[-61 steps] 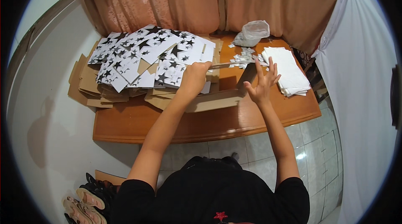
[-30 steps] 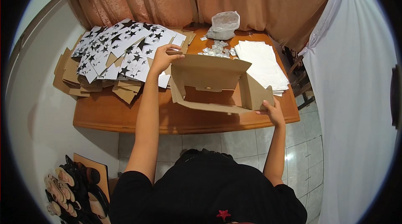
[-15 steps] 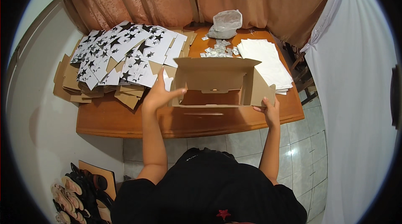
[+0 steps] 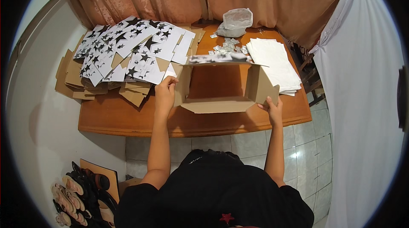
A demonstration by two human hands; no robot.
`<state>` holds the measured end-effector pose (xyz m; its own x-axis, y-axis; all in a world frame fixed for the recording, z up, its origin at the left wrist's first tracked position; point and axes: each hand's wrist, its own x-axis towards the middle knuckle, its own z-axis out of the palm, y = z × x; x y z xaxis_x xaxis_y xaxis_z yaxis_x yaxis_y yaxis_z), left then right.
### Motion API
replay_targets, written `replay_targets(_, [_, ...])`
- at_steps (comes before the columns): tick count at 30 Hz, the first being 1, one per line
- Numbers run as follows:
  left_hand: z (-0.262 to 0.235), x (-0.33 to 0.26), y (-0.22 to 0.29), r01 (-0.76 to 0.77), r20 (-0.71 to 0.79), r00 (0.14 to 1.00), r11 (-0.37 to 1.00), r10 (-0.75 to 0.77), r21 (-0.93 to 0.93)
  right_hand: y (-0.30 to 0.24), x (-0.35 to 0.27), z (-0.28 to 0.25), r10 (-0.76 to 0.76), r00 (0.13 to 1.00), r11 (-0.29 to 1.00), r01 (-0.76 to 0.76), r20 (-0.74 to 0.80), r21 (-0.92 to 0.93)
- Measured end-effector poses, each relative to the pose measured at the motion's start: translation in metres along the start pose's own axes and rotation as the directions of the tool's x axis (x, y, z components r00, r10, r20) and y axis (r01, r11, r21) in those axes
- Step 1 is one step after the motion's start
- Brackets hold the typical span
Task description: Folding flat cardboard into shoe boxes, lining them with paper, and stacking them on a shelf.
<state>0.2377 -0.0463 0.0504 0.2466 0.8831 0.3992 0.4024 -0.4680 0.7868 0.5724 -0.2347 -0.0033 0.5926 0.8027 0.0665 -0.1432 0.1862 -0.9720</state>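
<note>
Wooden table (image 4: 115, 119); left grip (image 4: 165, 95) and right grip (image 4: 274, 110), nearly closed, hold a carton (image 4: 218, 105).

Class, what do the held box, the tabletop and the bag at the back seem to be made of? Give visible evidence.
Box: probably thin cardboard, matt brown, with creased, folded panels.
Tabletop: looks like wood, smooth and orange-brown, perhaps varnished; it could be veneer.
Bag: likely thin plastic, whitish, crumpled and partly see-through.
</note>
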Motion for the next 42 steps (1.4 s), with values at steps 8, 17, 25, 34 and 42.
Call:
replay_targets(8, [0.010,-0.010,-0.018,0.169,0.029,0.985,0.985,-0.170,0.042,-0.016,-0.029,-0.009,0.195,0.974,0.964,-0.212,-0.112,-0.162])
replay_targets(17, [0.031,0.002,-0.055,0.225,0.142,0.957,0.955,-0.253,0.192,0.015,-0.024,0.001,0.120,0.957,0.975,-0.164,-0.264,-0.153])
replay_targets(25, [0.051,-0.026,-0.072,-0.122,0.096,0.992,0.747,0.079,0.654,0.073,-0.016,-0.045,-0.072,0.971,0.951,-0.002,-0.228,-0.308])
replay_targets(34, [0.047,-0.043,-0.059,0.130,0.568,0.750,0.917,-0.340,0.377,0.040,-0.027,0.001,-0.412,0.907,0.216,0.006,-0.085,-0.976])
replay_targets(42, [0.043,-0.053,-0.040,-0.108,0.626,0.767,0.934,-0.140,0.341,0.027,0.012,0.045,-0.206,0.972,0.178,-0.076,-0.113,-0.981])
